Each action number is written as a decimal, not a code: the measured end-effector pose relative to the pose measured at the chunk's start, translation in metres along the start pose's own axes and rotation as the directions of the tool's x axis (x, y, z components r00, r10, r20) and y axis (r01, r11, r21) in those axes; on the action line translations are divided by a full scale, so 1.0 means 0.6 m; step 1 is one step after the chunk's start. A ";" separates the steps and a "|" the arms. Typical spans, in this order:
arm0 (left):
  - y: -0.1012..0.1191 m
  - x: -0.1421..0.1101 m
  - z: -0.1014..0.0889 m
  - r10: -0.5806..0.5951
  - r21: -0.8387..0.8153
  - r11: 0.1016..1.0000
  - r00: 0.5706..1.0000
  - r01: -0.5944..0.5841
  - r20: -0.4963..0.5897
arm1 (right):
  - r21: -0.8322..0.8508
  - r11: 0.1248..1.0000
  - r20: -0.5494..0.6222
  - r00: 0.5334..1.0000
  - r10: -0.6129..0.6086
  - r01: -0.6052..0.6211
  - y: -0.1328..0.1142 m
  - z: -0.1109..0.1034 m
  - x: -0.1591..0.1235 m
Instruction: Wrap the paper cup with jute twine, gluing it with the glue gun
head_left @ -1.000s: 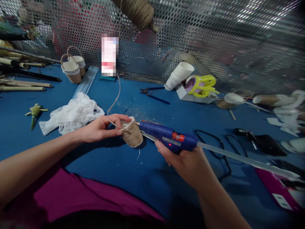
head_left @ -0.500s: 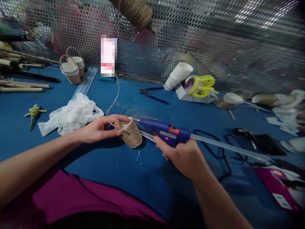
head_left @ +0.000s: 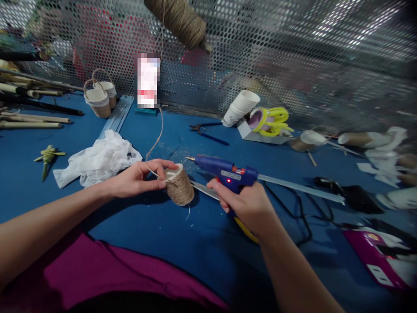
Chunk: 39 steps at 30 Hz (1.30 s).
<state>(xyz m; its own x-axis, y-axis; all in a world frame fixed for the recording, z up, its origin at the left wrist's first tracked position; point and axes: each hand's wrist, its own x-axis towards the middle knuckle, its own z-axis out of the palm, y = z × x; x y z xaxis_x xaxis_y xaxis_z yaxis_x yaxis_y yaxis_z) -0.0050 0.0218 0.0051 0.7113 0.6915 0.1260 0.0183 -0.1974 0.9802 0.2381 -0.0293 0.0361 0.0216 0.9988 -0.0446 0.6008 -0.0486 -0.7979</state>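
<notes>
My left hand (head_left: 140, 178) pinches the rim of a small paper cup (head_left: 178, 186) wrapped in jute twine, which lies on its side on the blue table (head_left: 163, 226). A twine strand (head_left: 158, 134) runs from the cup up to a hanging twine spool (head_left: 182, 19). My right hand (head_left: 249, 208) grips a blue hot glue gun (head_left: 224, 169) with a red light lit. Its nozzle points left, just above and to the right of the cup, not touching it. A clear glue stick (head_left: 299, 188) juts from the gun's back.
White lace cloth (head_left: 97, 158) lies left of the cup. Two finished twine baskets (head_left: 99, 98) and bamboo sticks (head_left: 29, 119) sit at the far left. Stacked paper cups (head_left: 239, 106), pliers (head_left: 205, 130), a yellow-framed item (head_left: 270, 119), black cables (head_left: 299, 213) and a perforated metal screen (head_left: 293, 56) stand beyond.
My right hand has pulled the glue gun back from the cup's rim, moving it up and to the right. My left hand still holds the cup in the same place.
</notes>
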 end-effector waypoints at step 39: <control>0.007 0.001 0.006 0.028 0.057 0.998 0.999 -0.025 -0.041 | -0.270 0.806 0.069 0.845 -0.530 0.527 -0.096 0.047 0.024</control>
<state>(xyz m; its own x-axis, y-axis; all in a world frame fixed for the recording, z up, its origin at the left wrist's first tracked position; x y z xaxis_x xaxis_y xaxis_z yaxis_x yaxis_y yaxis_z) -0.0019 0.0187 0.0087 0.6823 0.7135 0.1593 0.0405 -0.2544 0.9663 0.1814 -0.0126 0.0647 -0.3554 0.8692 0.3439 0.7110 0.4902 -0.5041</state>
